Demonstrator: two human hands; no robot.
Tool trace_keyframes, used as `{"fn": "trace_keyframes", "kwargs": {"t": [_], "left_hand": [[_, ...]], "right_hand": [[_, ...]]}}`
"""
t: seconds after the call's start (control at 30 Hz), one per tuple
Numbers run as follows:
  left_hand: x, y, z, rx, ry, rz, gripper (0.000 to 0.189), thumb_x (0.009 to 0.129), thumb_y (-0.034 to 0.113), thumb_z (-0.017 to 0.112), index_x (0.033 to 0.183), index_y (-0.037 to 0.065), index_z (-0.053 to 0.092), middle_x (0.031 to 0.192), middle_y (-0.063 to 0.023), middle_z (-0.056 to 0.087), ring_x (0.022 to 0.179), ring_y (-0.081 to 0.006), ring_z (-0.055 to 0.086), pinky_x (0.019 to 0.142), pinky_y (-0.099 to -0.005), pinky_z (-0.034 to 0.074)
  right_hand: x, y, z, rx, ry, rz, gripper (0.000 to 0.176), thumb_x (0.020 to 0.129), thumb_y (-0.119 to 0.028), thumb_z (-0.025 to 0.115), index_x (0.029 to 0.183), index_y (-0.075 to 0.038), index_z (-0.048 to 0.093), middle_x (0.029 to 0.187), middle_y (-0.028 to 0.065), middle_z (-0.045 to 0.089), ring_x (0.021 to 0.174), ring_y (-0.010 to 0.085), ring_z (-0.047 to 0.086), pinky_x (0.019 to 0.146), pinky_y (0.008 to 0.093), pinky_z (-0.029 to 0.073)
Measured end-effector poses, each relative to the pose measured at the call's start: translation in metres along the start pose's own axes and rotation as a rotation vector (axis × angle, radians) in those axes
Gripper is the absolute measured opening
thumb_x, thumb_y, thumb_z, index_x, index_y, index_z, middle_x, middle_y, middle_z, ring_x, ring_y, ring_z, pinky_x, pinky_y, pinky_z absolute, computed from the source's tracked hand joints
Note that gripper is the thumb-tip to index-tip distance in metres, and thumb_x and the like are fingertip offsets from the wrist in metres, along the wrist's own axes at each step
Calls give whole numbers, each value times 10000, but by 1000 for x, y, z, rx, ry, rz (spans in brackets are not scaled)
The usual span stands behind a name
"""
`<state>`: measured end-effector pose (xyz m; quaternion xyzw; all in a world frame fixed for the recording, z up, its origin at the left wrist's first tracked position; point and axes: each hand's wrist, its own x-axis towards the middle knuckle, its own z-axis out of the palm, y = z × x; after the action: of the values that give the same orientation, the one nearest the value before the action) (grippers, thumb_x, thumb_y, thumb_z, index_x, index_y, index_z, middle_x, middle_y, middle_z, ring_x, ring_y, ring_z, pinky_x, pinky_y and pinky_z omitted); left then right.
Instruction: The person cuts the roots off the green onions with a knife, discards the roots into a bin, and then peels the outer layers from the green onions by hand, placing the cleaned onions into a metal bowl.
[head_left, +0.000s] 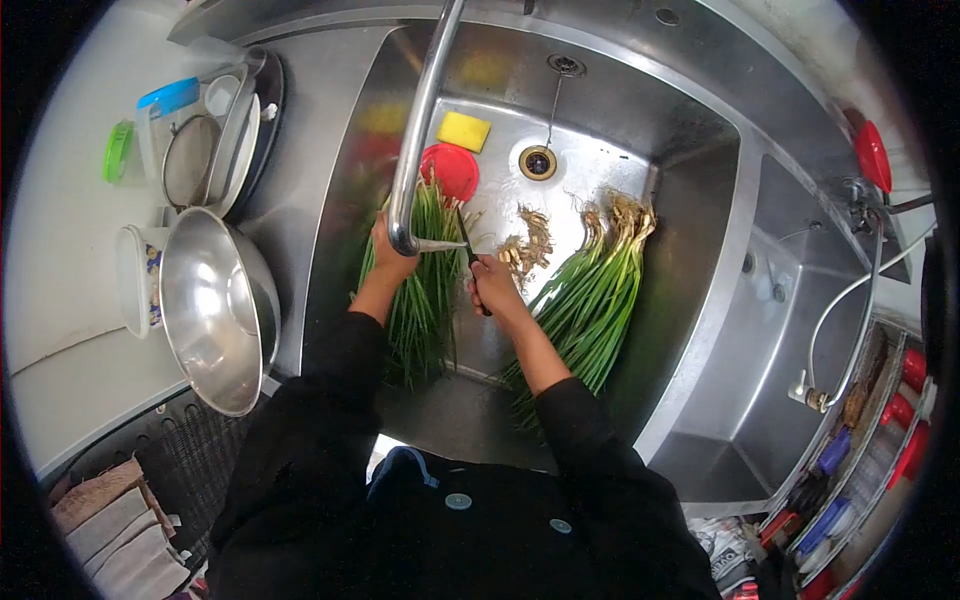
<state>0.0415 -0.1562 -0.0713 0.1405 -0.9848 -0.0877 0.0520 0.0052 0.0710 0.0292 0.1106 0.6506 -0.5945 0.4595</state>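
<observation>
My left hand (390,258) is closed around a bunch of green onions (420,315) on the left side of the steel sink; the faucet and the leaves hide part of its fingers. In my right hand (494,284) is a knife (465,232), its dark blade pointing up beside the root ends of that bunch. Cut-off roots (530,243) lie in a small heap on the sink floor, beyond my right hand. A second bunch of green onions (597,300) rests to the right, roots still attached and facing away from me.
A faucet (425,120) reaches over the left bunch, water running from its spout. Behind are a round red plastic piece (452,170), a yellow sponge (463,132) and a drain (537,162). A steel bowl (218,310) stands left; another basin (765,340) is at right.
</observation>
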Motion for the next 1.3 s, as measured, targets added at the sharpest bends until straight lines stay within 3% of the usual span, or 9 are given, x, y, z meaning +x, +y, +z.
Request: {"fn": "trace_keyframes", "kwargs": {"t": [0.07,0.13,0.2,0.33,0.47,0.57,0.7,1.07,1.3], "left_hand": [[-15,39,-25,-15,1,-69,599,673,164,651,1170,-10,365,1140,-254,393,1082,-397,364,926,-442,332],[-13,72,-39,-37,4,-123,518,734,168,614,1164,-10,384,1129,-238,416,1067,-368,394,921,-432,347],[-12,95,-44,-1573,-127,-921,356,842,171,508,1133,-20,427,1155,-196,433,1036,-300,451,915,-397,376],[4,139,-63,-1891,-49,-699,315,868,203,482,1052,-53,480,1077,-170,504,968,-256,524,874,-345,430],[34,177,-66,-1483,-433,-847,273,863,212,483,996,-21,532,800,-138,616,904,-215,571,756,-292,472],[27,204,74,-1093,-448,-2,361,783,254,522,973,-52,544,748,-195,611,857,-280,583,729,-346,472],[32,314,139,-586,-589,-354,478,772,375,511,994,-47,544,989,-271,546,944,-376,529,856,-421,394],[8,297,58,-1237,-394,-293,338,890,319,425,872,-16,458,817,-90,593,750,-180,527,749,-323,399],[-3,231,-66,-801,-453,102,363,898,334,388,912,-29,385,742,-229,546,693,-346,546,641,-404,405]], "right_hand": [[0,2,7,146,-47,95,311,857,-148,434,1135,-9,446,880,182,599,551,265,568,461,357,452],[0,6,9,-516,216,-685,310,851,-145,447,1122,4,444,893,238,585,664,368,583,585,414,459],[-28,-17,1,-561,156,-549,310,848,-143,452,1120,6,445,886,260,572,718,398,568,638,429,446],[-64,-16,-27,-558,342,-684,294,851,-124,451,1119,-2,449,802,261,570,730,419,552,651,438,433],[-97,2,-77,-402,511,-415,230,850,-48,461,1054,-30,356,589,130,521,473,238,498,466,332,384],[-105,28,-111,-211,626,-307,234,853,-60,466,1026,-53,308,583,136,507,503,214,496,483,341,373],[-116,26,-136,-106,752,-296,193,866,-80,461,1016,-52,343,590,82,510,505,115,451,473,267,352],[-135,12,-153,-220,782,-338,248,885,-120,447,1111,-43,383,620,88,540,537,161,505,521,281,401],[-136,5,-133,-859,617,-686,294,840,-95,475,1132,-128,481,757,142,559,625,315,574,528,397,465]]}}
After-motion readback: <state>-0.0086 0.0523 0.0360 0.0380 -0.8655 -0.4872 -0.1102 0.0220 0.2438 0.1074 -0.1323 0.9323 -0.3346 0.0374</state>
